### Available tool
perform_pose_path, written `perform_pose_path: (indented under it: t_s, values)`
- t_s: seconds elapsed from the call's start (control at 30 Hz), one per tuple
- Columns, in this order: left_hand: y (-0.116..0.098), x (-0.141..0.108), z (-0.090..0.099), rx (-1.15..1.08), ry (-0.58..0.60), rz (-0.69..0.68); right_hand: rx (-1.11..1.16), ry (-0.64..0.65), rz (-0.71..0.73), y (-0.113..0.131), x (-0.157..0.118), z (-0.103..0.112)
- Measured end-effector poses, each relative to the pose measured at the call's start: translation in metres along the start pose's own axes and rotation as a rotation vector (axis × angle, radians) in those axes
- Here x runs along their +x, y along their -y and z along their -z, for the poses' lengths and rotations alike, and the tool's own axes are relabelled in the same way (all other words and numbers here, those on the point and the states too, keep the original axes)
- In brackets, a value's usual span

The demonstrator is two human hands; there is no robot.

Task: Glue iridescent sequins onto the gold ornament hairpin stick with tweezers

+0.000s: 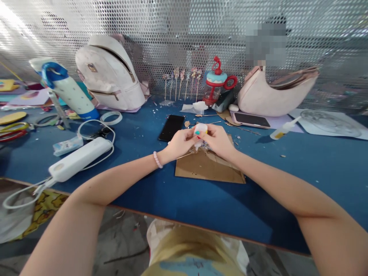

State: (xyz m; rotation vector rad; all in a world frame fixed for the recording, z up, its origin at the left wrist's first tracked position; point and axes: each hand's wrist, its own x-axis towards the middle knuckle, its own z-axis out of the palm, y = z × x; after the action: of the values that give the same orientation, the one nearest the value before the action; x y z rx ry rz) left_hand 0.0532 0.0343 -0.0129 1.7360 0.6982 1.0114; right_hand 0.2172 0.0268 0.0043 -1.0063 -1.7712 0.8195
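Note:
My left hand (181,145) and my right hand (219,140) meet over a piece of brown cardboard (209,168). Between their fingertips they grip a small white bottle (201,127) with a bit of yellow on it, its white tip pointing down. Fingers of both hands wrap round it and hide part of its shape. Below the tip, small shiny bits (205,145) lie on the cardboard, and a thin stick (184,156) pokes out under my left hand. A black phone (171,128) lies just beyond my left hand.
Several decorated sticks (181,78) stand at the back beside a red-lidded cup (216,82). A backpack (110,76) and bottle (67,90) are left, near a white power strip (80,159). Right are a handbag (270,94), pink-edged phone (251,120) and glue bottle (284,129).

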Motion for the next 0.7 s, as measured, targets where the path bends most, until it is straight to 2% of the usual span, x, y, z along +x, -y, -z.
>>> perform_pose_path:
  t_s: [0.2, 0.37, 0.5, 0.6, 0.7]
  values:
    - [0.0, -0.001, -0.002, 0.009, -0.018, -0.003, -0.052, 0.021, 0.008, 0.0, 0.003, 0.002]
    - [0.003, 0.002, 0.001, 0.012, -0.007, -0.03, 0.263, 0.055, -0.112, 0.002, 0.008, 0.001]
    - [0.002, 0.001, 0.005, 0.105, -0.004, -0.036, 0.392, 0.016, -0.21, 0.009, 0.012, -0.003]
    - [-0.008, -0.004, 0.003, 0.153, -0.057, -0.009, 0.423, 0.024, -0.219, 0.018, 0.011, -0.006]
    - [-0.023, -0.009, -0.003, 0.021, -0.176, 0.073, 0.405, 0.098, -0.197, 0.027, 0.009, -0.003]
